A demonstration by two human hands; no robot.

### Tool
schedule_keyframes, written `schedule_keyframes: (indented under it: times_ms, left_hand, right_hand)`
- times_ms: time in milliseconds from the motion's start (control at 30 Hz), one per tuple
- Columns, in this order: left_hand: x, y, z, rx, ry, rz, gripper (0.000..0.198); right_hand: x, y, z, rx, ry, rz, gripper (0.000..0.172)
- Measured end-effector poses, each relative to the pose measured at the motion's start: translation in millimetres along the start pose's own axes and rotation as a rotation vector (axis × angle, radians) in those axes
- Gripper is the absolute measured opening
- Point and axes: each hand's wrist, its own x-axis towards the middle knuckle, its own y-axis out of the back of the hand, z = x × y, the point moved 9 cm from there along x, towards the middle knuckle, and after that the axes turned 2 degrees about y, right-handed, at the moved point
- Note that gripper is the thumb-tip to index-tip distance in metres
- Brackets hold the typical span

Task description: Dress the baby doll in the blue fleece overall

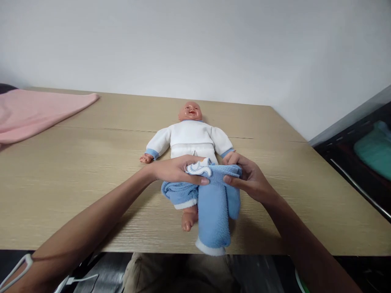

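Observation:
A baby doll (191, 130) lies on its back, head away from me, in a white fleece top with blue cuffs and white cloth at the hips. Blue fleece trousers (214, 215) with white hems are around its lower legs. One bare foot (188, 219) sticks out of the bunched leg on the left; the other leg hangs toward me, and no foot shows there. My left hand (180, 170) is closed on the trousers beside a white patch. My right hand (249, 175) pinches the waistband on the right, close to the doll's cuffed hand.
All this is on a wooden table (100, 162) against a pale wall. Pink cloth (36, 112) lies at the far left. Off the right edge stands a dark container or rack with a green thing (374, 148) inside. The table's front edge is just below the trousers.

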Motion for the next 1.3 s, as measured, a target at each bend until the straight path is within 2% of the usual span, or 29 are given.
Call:
schedule_keyframes:
  times_ms: [167,267,400,500,600,700,767,867,1000,1067,1167,1300]
  left_hand:
    - [-3.1,5.4,-8.1,0.004,-0.014,0.117,0.035]
    - [-3.7,6.9,-11.9,-0.022,0.005,0.148,0.042]
    - [-2.9,1.0,-9.8,-0.003,0.035,0.079,0.045]
    - [-2.9,-11.4,-7.3,-0.025,0.032,-0.064,0.044]
    - [-2.8,-16.6,-8.5,-0.041,0.042,-0.111,0.036]
    - [-1.2,-8.8,-3.6,0.003,-0.001,0.006,0.033]
    - [-1.3,-2.9,-0.5,0.035,-0.02,0.084,0.036]
    - [-2.7,-0.6,-5.6,0.028,0.015,0.078,0.04]
    - [-7.7,-14.2,-16.2,-0.101,0.055,-0.168,0.047]
    - [-9.9,-18.3,-19.5,-0.124,0.077,-0.236,0.041]
    - [-8.5,-16.0,-18.1,-0.109,0.06,-0.205,0.033]
    - [-5.4,-5.8,-11.5,-0.094,-0.029,-0.075,0.037]
  right_hand:
    - [-6.0,-11.1,11.5,0.031,-0.17,-0.142,0.04]
    - [-11.1,-18.5,14.6,0.066,-0.237,-0.208,0.049]
    - [-10.6,-6.0,9.5,0.265,-0.193,-0.021,0.048]
    - [-11.1,-1.2,11.8,0.311,-0.209,-0.004,0.048]
    - [-13.9,-10.2,16.8,0.145,-0.276,-0.189,0.053]
    - [-22.8,-25.3,22.4,-0.033,-0.361,-0.412,0.055]
    - [-27.5,-31.1,23.0,-0.071,-0.394,-0.469,0.047]
    - [-27.5,-29.8,18.2,-0.011,-0.354,-0.399,0.039]
    - [-25.3,-11.8,24.4,0.156,-0.337,-0.121,0.044]
    - [-25.1,-10.6,30.7,0.18,-0.365,-0.074,0.047]
    - [-21.0,-17.3,30.3,0.103,-0.358,-0.144,0.049]
    - [-24.0,-33.0,23.9,0.083,-0.354,-0.383,0.063]
